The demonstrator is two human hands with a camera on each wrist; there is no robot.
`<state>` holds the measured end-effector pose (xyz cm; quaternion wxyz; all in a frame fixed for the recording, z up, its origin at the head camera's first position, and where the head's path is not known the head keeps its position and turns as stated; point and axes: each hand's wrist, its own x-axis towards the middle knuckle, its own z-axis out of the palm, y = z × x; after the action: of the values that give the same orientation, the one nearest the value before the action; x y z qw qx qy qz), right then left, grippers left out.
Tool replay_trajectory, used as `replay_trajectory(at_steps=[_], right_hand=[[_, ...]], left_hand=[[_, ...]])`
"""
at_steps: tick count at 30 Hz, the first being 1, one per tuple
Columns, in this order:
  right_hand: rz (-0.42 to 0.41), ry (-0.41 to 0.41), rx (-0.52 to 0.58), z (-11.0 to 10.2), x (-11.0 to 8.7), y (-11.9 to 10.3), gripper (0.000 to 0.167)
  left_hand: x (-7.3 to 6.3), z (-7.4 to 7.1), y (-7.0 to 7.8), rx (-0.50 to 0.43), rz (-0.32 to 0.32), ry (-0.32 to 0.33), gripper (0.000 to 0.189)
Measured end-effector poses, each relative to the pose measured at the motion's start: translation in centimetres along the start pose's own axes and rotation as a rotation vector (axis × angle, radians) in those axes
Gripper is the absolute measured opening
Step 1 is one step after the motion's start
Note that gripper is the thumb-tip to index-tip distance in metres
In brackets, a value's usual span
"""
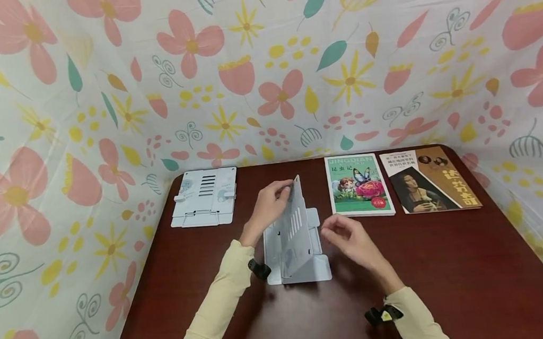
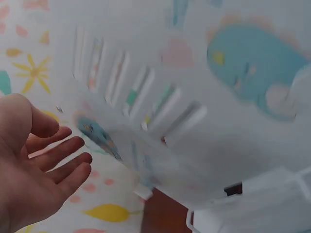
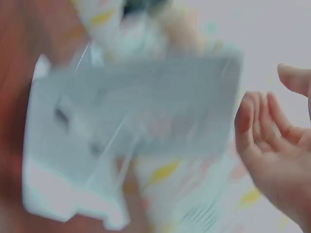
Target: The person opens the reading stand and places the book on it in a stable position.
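Note:
A pale folding book stand [image 1: 297, 236] with slots stands in the middle of the table, its panel [image 2: 204, 145] raised steeply from the base [image 1: 317, 269]. My left hand [image 1: 270, 207] is at the panel's upper edge; in the left wrist view its fingers are loosely bent and hold nothing, and contact with the panel is unclear. To the right of the stand, my right hand [image 1: 351, 240] hovers with relaxed, slightly curved fingers and grips nothing. Blur softens the stand [image 3: 160, 107] in the right wrist view. Dinosaur pictures decorate the panel.
A second book stand [image 1: 206, 196] lies folded flat at the back left. Two books lie at the back right: a green-covered one [image 1: 359, 186] and a brown-and-white one [image 1: 432, 178]. A floral curtain [image 1: 264, 74] rises behind the dark red table [image 1: 451, 267].

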<state>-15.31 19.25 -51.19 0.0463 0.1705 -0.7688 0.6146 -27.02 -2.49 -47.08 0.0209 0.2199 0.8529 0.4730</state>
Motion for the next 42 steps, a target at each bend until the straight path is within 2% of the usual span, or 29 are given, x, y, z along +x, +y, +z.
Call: replay_trajectory(at_steps=[2, 4, 6, 8, 11, 18, 23, 28, 33, 42], right_hand=[[-0.049, -0.01, 0.007, 0.8, -0.2, -3.1, 0.01], [-0.092, -0.04, -0.029, 1.7, -0.5, -5.2, 0.013], [-0.115, -0.043, -0.104, 2.5, -0.6, -6.3, 0.017], [-0.105, -0.007, -0.173, 3.1, -0.7, -6.6, 0.02], [-0.059, 0.039, -0.215, 3.2, -0.8, -6.5, 0.023], [0.04, -0.019, -0.187, 2.8, -0.1, -6.6, 0.015], [0.073, -0.009, -0.22, 2.3, 0.5, -6.5, 0.014], [0.078, 0.032, -0.241, 1.5, 1.3, -5.6, 0.009], [0.083, 0.086, -0.275, 0.6, 2.4, -4.4, 0.004], [0.088, 0.146, -0.238, -1.0, 5.2, -2.4, 0.015]], left_hand=[[0.7, -0.3, -1.0, -0.007, -0.039, 0.007, 0.037], [1.1, -0.5, -1.7, -0.016, -0.066, -0.008, 0.037], [1.4, -0.7, -2.2, -0.014, -0.075, -0.03, 0.038], [1.5, -0.8, -2.5, -0.017, -0.077, -0.049, 0.038], [1.4, -1.1, -2.7, -0.028, -0.077, -0.045, 0.039], [0.8, -2.0, -3.5, -0.039, -0.082, 0.021, 0.042], [0.4, -2.8, -4.2, -0.048, -0.102, 0.049, 0.049], [-0.1, -3.7, -5.3, -0.046, -0.119, 0.089, 0.052], [-0.7, -4.6, -6.6, -0.086, -0.147, 0.127, 0.055], [-2.4, -6.4, -7.7, -0.112, -0.179, 0.195, 0.05]])
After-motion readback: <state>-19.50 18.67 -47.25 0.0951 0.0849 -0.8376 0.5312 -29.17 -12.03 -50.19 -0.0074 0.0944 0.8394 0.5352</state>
